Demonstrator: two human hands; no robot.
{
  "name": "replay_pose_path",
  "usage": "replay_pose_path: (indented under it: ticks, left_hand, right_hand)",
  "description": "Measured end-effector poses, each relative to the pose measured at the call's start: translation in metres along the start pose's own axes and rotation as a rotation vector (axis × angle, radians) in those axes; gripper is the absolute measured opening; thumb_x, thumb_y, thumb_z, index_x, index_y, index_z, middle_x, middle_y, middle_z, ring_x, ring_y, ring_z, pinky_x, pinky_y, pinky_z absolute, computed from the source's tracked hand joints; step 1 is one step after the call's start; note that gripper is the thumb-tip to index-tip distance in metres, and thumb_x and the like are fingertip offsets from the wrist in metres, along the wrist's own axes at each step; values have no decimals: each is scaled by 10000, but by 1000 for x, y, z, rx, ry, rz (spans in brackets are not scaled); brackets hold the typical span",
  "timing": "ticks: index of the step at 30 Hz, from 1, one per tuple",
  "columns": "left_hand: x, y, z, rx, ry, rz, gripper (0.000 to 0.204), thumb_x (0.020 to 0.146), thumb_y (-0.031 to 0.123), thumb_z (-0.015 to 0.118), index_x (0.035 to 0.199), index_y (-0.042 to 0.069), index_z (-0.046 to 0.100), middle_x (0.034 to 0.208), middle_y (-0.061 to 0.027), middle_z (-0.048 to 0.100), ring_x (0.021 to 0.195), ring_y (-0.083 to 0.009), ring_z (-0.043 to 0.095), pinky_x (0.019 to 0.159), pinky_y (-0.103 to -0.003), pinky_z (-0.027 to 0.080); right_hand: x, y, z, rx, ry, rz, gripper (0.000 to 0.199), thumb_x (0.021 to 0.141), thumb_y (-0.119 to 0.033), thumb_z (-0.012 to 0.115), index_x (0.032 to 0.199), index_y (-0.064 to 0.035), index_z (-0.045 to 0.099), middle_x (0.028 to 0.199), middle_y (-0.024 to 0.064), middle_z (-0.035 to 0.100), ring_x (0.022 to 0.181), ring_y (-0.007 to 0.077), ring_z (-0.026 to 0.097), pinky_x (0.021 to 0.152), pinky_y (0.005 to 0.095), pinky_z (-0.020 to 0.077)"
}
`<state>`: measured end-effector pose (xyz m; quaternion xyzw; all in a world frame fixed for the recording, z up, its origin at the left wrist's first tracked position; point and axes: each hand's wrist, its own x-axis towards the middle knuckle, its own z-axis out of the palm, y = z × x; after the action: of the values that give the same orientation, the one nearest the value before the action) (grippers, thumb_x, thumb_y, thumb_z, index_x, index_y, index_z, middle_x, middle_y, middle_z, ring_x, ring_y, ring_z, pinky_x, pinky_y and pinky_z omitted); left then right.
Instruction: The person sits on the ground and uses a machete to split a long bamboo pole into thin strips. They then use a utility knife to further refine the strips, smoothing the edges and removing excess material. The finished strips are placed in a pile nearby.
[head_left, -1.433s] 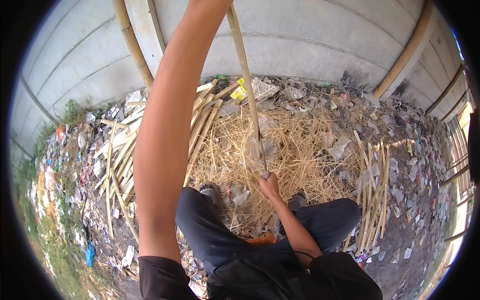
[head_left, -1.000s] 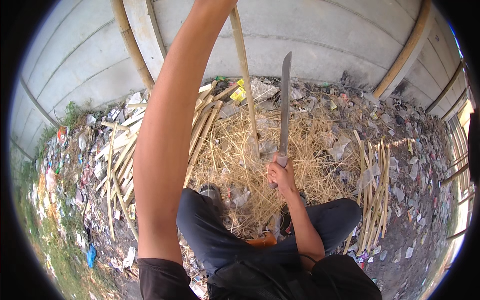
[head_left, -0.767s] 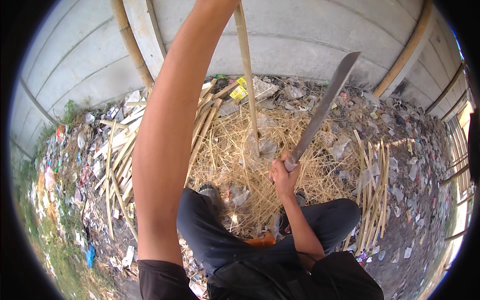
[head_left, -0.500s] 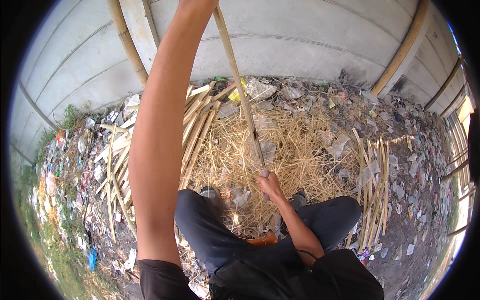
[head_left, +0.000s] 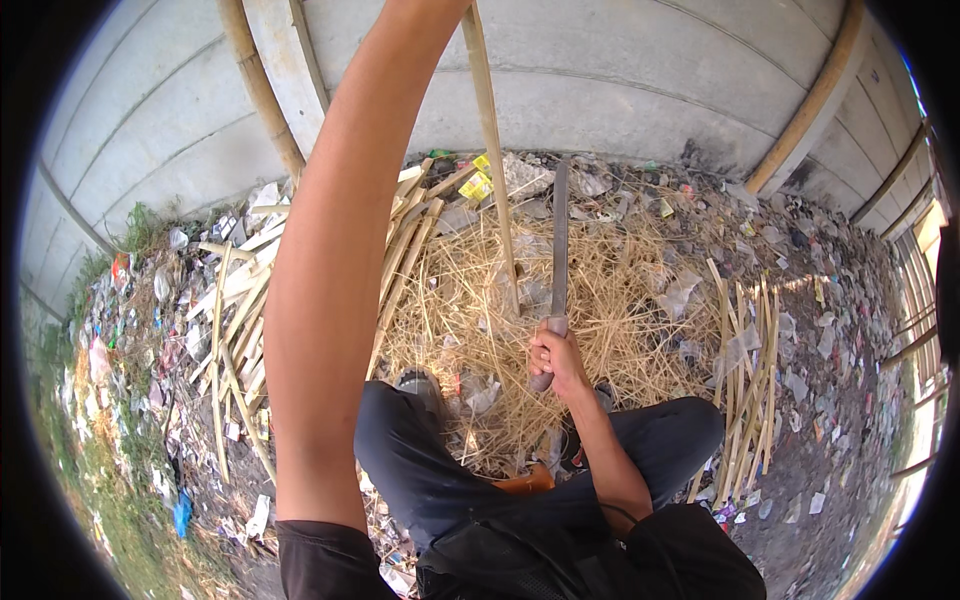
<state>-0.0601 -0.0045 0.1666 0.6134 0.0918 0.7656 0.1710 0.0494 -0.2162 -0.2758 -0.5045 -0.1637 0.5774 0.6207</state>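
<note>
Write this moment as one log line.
right hand: grips long grey machete | left hand: out of view, arm raised by tall bamboo strip

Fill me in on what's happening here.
A person sits over a pile of straw-like shavings. The left arm reaches up out of view, steadying a long bamboo strip upright. The right hand grips a machete, blade pointing away beside the strip. Cut bamboo slats lie on the right, more at left.

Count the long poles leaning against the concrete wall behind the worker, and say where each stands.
2. One bamboo pole leans at the upper left; the other pole leans at the upper right near the corner. More may be hidden behind the raised left arm.
</note>
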Motion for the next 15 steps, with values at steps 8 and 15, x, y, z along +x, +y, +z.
replay_pose_path:
  ticks: [8,15]
  left_hand:
    - [-11,17,6,96,25,61,542,1115,376,370,745,2,502,662,-74,455,655,-166,438,622,-429,382]
    - [-10,36,-6,52,-33,-160,526,1113,376,387,755,15,524,642,-59,446,646,-151,449,613,-420,383]
  right_hand:
    - [-19,-29,36,27,-26,-492,225,920,43,568,805,-104,441,587,-28,450,437,62,407,398,269,305]
    - [40,82,-29,-625,146,3,86,870,-60,631,852,-48,547,588,-9,470,445,108,424,436,314,380]
